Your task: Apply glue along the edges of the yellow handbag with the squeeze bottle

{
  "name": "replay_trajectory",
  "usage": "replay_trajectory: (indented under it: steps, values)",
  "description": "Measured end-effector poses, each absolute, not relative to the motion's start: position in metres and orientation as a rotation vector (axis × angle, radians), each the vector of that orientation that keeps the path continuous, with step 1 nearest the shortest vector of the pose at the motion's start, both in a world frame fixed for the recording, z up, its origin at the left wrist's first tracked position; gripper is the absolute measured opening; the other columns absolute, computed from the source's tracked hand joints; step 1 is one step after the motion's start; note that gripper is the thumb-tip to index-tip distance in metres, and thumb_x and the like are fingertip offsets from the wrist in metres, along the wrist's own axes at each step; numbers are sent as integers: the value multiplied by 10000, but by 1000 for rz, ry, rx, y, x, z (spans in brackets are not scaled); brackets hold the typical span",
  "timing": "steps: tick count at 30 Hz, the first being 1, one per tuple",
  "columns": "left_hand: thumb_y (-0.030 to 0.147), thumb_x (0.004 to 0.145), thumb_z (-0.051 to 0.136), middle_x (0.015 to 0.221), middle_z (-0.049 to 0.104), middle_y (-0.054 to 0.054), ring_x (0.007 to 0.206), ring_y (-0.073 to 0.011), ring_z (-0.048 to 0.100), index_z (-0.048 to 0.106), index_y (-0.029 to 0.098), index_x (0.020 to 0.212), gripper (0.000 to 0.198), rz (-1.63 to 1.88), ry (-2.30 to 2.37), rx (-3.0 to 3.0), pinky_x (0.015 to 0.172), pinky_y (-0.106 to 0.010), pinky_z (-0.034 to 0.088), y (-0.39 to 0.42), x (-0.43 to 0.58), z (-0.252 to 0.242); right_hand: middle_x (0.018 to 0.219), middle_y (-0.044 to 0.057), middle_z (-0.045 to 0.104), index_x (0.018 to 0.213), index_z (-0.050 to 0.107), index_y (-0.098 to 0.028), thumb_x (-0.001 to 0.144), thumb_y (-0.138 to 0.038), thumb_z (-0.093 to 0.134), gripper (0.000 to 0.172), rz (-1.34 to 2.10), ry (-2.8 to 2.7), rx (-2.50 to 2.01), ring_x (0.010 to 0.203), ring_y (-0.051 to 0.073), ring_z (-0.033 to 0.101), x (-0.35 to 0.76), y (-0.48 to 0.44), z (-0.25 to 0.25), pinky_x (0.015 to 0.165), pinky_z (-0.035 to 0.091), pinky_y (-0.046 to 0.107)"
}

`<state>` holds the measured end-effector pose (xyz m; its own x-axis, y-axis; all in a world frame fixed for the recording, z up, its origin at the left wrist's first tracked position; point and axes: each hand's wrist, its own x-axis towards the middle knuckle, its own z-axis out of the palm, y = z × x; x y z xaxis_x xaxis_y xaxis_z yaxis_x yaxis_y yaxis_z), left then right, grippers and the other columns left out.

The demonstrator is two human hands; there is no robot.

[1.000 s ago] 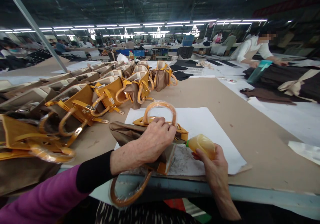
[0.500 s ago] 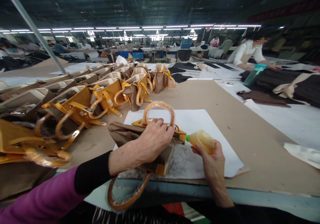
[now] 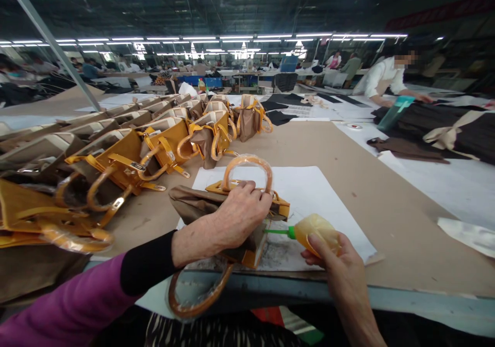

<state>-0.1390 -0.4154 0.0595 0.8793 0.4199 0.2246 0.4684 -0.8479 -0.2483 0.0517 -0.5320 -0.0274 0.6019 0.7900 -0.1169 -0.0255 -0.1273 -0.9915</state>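
Lower bag handle point(image 3: 194, 311) overhangs table edge point(image 3: 294, 285); brown surface point(image 3: 390, 197) stretches rightward.

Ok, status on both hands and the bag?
Left hand gripping bag, hiding its middle. Right hand holding yellow bottle, green nozzle pointed at bag. White paper partly beneath.
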Motion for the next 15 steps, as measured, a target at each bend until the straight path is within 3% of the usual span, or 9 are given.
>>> replay_trajectory:
  steps: [7, 10, 15]
  values:
    - [241, 727, 688, 927, 605, -88, 905, -262, 517, 501, 120, 945, 312, -207, -664, -2776, 795, -386, 461, -416, -138, 57, 665, 29, 659, 976, 557, -147, 697, -504, 725, 483, 899, -679, -1537, 563, 178, 606, 38, -554, -20, 518, 507, 255]
    - [235, 720, 693, 920, 603, -86, 894, -264, 518, 501, 118, 949, 321, -219, -658, -2780, 774, -387, 465, -415, -139, 56, 718, 30, 654, 935, 582, -153, 668, -467, 759, 449, 963, -604, -1455, 538, 146, 577, 34, -561, -10, 467, 474, 221]
    - [203, 739, 665, 909, 603, -89, 879, -258, 518, 497, 125, 918, 258, -252, -662, -2771, 773, -389, 457, -414, -139, 58, 604, -14, 573, 852, 632, -146, 613, -421, 813, 407, 1198, -383, -1278, 436, 81, 485, 42, -566, -2, 351, 382, 147]
